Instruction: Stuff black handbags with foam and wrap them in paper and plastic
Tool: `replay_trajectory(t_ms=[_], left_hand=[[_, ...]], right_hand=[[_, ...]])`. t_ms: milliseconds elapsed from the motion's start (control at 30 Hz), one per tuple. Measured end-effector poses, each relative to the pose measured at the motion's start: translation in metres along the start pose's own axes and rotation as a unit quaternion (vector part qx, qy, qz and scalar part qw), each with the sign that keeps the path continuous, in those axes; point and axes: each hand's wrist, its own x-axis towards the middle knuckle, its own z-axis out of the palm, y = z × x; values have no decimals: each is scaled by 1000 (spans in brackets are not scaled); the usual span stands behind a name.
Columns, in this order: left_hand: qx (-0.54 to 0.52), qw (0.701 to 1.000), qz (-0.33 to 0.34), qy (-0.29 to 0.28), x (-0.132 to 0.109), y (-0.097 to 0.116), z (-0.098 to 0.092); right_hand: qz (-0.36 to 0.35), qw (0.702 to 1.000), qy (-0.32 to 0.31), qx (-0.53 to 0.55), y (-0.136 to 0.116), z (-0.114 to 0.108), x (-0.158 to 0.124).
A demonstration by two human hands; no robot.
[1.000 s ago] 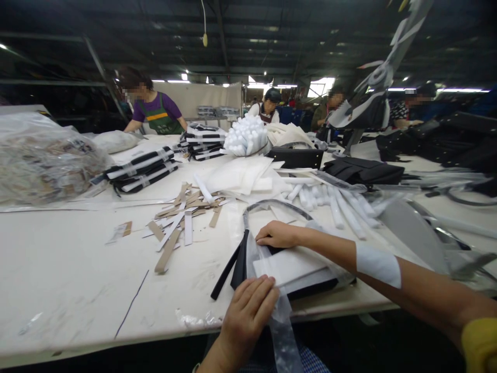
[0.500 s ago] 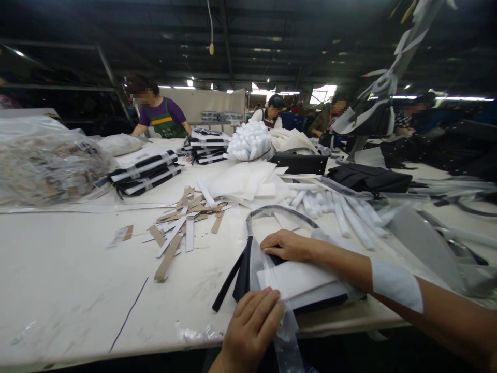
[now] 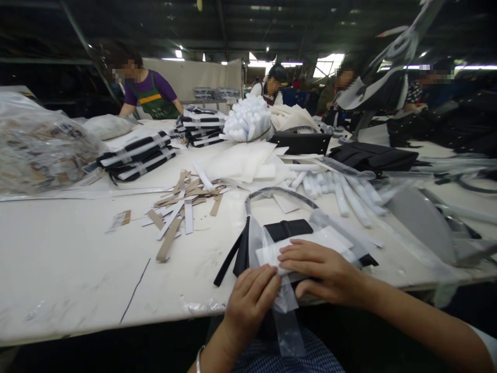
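Observation:
A black handbag (image 3: 241, 254) lies at the table's near edge, its arched handle (image 3: 285, 191) wrapped in clear film. A white padding sheet (image 3: 330, 238) and translucent wrap cover much of its body, and a black strap sticks out to the left. My left hand (image 3: 254, 298) has its fingers curled together over the near edge, closed on the clear plastic film (image 3: 289, 334), whose end hangs below the table. To its right, my right hand (image 3: 324, 269) rests on the padding with fingers stretched out and thumb apart. Its palm covers part of the bag.
Cardboard and paper strips (image 3: 182, 202) lie scattered left of the bag. White foam sheets (image 3: 244, 160), white rolls (image 3: 341, 199) and a bundle of white tubes (image 3: 248, 119) lie behind it. Wrapped black pieces (image 3: 135, 155) are stacked left. Co-workers (image 3: 151, 93) stand across the table.
My right hand has drawn back from the far side of the bag to the padding near my left hand, uncovering a black flap. The left hand still holds the film. The view has tilted down.

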Motion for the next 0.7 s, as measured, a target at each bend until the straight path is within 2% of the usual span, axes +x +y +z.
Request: replay_trajectory(t_ms=[133,200,267,400,533,700], left_hand=[[-7,1000,-13,-15,-1,0,1],[-7,1000,-16,-23,-1,0,0],[-4,999,-14,-31,-1,0,-1],[4,999,-15,-40,1,1,-3],[-7,999,-19,-40,1,1,-4],[-34,997,2,-62,0,-3,-10]], right_hand=[[-60,993,56,-88,-30,20,-40],[-56,990,57,-120,-38,29,-54],[-23,986,80,-147,-39,37,-59],[13,974,159,-164,-33,48,-41],[-13,976,177,-128,-23,55,-20],[-24,980,189,-64,-21,58,-21]])
